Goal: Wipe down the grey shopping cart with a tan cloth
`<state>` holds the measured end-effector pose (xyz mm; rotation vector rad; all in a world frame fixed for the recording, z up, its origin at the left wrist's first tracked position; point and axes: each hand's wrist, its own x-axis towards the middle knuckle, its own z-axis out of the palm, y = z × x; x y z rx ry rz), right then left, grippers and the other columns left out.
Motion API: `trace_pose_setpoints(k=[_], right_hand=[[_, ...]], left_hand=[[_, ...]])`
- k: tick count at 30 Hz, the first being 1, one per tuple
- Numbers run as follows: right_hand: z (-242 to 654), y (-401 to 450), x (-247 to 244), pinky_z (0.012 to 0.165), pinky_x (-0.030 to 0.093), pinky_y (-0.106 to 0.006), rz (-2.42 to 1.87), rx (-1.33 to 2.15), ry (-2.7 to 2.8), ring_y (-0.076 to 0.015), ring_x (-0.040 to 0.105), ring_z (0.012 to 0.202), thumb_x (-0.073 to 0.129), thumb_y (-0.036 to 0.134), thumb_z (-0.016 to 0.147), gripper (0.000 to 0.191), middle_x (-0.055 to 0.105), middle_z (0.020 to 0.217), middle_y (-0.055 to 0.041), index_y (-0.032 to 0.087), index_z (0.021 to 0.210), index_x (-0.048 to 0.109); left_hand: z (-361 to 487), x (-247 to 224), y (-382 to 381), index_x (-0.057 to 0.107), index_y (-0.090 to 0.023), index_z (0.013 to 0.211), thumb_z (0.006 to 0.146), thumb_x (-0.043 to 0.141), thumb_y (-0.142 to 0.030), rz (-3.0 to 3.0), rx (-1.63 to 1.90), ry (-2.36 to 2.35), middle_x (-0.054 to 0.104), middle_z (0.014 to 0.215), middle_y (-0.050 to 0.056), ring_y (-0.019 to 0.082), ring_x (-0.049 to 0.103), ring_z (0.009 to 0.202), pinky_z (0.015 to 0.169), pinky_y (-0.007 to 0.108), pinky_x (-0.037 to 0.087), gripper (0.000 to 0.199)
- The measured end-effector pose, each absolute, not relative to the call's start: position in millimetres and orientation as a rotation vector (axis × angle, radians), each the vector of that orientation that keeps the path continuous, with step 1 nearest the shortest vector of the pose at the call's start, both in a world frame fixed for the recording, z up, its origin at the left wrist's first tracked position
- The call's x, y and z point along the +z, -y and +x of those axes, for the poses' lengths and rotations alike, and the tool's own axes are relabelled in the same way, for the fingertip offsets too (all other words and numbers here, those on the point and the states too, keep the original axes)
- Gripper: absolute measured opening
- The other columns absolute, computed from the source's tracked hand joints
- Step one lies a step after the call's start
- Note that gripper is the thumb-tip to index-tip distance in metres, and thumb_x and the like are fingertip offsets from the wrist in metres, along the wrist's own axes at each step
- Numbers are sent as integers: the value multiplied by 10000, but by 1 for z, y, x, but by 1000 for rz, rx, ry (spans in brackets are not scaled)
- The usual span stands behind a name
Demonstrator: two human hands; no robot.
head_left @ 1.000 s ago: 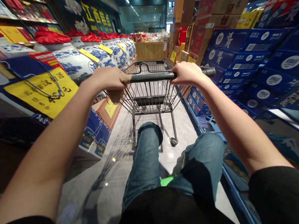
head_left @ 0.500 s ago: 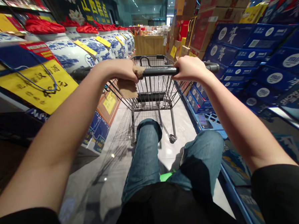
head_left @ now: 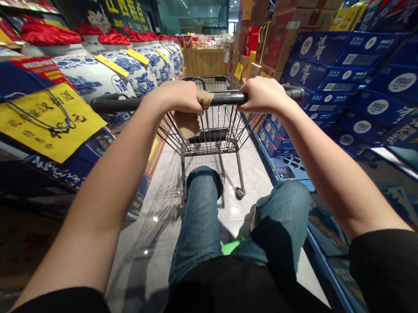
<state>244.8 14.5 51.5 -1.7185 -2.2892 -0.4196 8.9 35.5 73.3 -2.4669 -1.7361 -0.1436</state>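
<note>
the cart [head_left: 208, 138] stands in a narrow aisle, its sides near the porcelain jars [head_left: 89, 76] on the left and the blue cartons [head_left: 345, 88] on the right, with open floor ahead up to a wooden counter [head_left: 204, 61] at the far end. both arms reach forward. the left hand [head_left: 181, 95] is closed around the handle [head_left: 227, 98], with a tan cloth [head_left: 188, 125] gripped against the bar and hanging below it; it appears to be cloth, though the view is too poor to be sure. the right hand [head_left: 263, 95] is closed on the same bar, a short way to the right. the floor [head_left: 147, 253] is pale glossy tile, and the knees in jeans [head_left: 201, 208] sit just behind the cart. cardboard boxes [head_left: 309, 6] are stacked above the cartons.
</note>
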Motion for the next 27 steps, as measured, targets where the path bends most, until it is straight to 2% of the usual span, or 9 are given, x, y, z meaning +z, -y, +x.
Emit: trace_pose_setpoints(k=[3, 8, 10, 12, 16, 19, 23, 25, 27], right_hand=[[244, -14, 51, 777, 467, -407, -1724, -428, 2276, -325, 654, 892, 683, 483, 791, 444, 745, 895, -129, 198, 1114, 787], [242, -12, 53, 775, 461, -414, -1729, -414, 2284, -337, 653, 907, 686, 486, 795, 431, 749, 926, -145, 195, 1096, 789], [241, -10, 54, 778, 460, -423, -1729, -417, 2287, -347, 654, 914, 682, 491, 806, 431, 749, 946, -157, 191, 1098, 787], [242, -10, 54, 785, 458, -429, -1730, -423, 2288, -354, 658, 924, 676, 485, 812, 428, 750, 963, -162, 189, 1101, 786], [243, -10, 52, 795, 459, -423, -1733, -426, 2284, -349, 663, 945, 672, 457, 798, 433, 758, 980, -149, 190, 1119, 786], [242, -11, 52, 788, 459, -407, -1724, -422, 2283, -335, 661, 943, 672, 464, 800, 427, 761, 970, -135, 199, 1115, 786], [240, -7, 54, 760, 448, -397, -1729, -428, 2281, -329, 658, 910, 675, 445, 813, 381, 759, 976, -155, 180, 1062, 789], [238, -2, 57, 730, 436, -385, -1743, -437, 2288, -321, 659, 889, 662, 404, 817, 354, 761, 974, -160, 172, 1050, 792], [238, 4, 59, 690, 414, -372, -1748, -456, 2310, -310, 663, 858, 629, 349, 815, 335, 766, 965, -160, 170, 1043, 796]], left_hand=[[7, 76, -38, 776, -211, 1090, 708, 728, -458, -2572, -84, 1673, 755, 907, 68, 317, 685, 1019, 852, 392, 477, 458], [16, 49, -4, 687, -174, 1306, 904, 528, -427, -2213, -488, 1606, 733, 1207, 160, 357, 672, 1103, 913, 471, 456, 500], [19, 49, -3, 709, -152, 1258, 889, 549, -425, -2197, -453, 1620, 746, 1146, 172, 371, 686, 1058, 881, 474, 460, 486], [19, 59, -15, 764, -142, 1111, 812, 636, -455, -2281, -289, 1634, 759, 1005, 164, 378, 700, 989, 810, 447, 468, 452], [15, 80, -44, 799, -195, 1030, 691, 741, -474, -2578, -38, 1668, 744, 837, 75, 313, 694, 953, 776, 373, 469, 443], [15, 72, -38, 794, -220, 1065, 682, 753, -481, -2546, -113, 1651, 749, 865, 71, 325, 686, 984, 804, 383, 466, 465], [22, 50, -11, 714, -198, 1252, 832, 629, -469, -2239, -420, 1594, 766, 1099, 134, 346, 682, 1031, 837, 432, 457, 507], [25, 51, -8, 720, -163, 1221, 862, 575, -437, -2201, -393, 1563, 767, 1099, 168, 363, 698, 1008, 794, 439, 453, 474], [25, 62, -16, 759, -136, 1072, 831, 580, -418, -2266, -237, 1530, 772, 1003, 193, 394, 719, 952, 706, 432, 436, 412]])
